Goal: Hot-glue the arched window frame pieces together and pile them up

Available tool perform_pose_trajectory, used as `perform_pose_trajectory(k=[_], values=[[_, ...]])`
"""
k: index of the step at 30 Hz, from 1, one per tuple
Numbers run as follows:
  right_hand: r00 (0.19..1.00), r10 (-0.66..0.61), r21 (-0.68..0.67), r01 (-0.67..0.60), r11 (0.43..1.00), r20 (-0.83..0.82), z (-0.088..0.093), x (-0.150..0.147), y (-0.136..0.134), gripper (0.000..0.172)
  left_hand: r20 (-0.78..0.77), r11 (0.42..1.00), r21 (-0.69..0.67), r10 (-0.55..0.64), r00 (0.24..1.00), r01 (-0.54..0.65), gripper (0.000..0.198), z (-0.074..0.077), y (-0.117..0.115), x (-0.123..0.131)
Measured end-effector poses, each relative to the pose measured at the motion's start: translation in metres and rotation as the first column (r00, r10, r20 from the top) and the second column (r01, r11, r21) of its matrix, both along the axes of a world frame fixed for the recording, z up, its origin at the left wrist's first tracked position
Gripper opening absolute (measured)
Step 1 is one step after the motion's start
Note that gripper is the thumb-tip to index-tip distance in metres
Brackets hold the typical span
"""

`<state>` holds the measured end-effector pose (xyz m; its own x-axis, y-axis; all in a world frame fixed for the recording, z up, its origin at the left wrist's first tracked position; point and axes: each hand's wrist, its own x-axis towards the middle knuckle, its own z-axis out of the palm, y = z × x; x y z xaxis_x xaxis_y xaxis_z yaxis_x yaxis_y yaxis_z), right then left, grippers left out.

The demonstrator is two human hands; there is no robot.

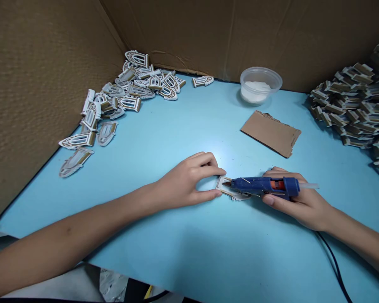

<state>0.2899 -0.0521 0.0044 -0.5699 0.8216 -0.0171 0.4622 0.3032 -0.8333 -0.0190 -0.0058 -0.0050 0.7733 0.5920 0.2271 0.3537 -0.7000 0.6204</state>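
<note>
My left hand [189, 182] rests on the light blue table [183, 252], thumb and forefinger pinching the left edge of a small white and gold window-shaped piece [225, 188]. My right hand [298, 203] is closed round a blue hot glue gun [263, 185], lying sideways with its nozzle touching the piece. A glue stick pokes out of the gun's back end.
A heap of white and gold window pieces [126, 99] lies far left. A stack of similar parts [356, 103] fills the right edge. A clear plastic tub [260, 85] and a cardboard scrap [271, 132] sit behind my hands. Cardboard walls [34, 84] enclose the table. The gun's black cord [333, 263] trails right.
</note>
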Motion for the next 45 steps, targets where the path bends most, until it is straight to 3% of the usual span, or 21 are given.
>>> perform_pose_trajectory(k=[16,45], values=[[0.999,0.023,0.07,-0.025,0.997,0.039,-0.0004,0.0006,-0.0004,0.018,-0.004,1.0,-0.012,-0.016,1.0,0.016,0.043,-0.0012,0.0028,-0.0012],[0.999,0.025,0.058,-0.027,0.998,0.031,0.0001,0.0011,-0.0009,0.018,-0.001,1.0,-0.007,-0.015,1.0,0.015,0.044,-0.002,0.0031,-0.0011]])
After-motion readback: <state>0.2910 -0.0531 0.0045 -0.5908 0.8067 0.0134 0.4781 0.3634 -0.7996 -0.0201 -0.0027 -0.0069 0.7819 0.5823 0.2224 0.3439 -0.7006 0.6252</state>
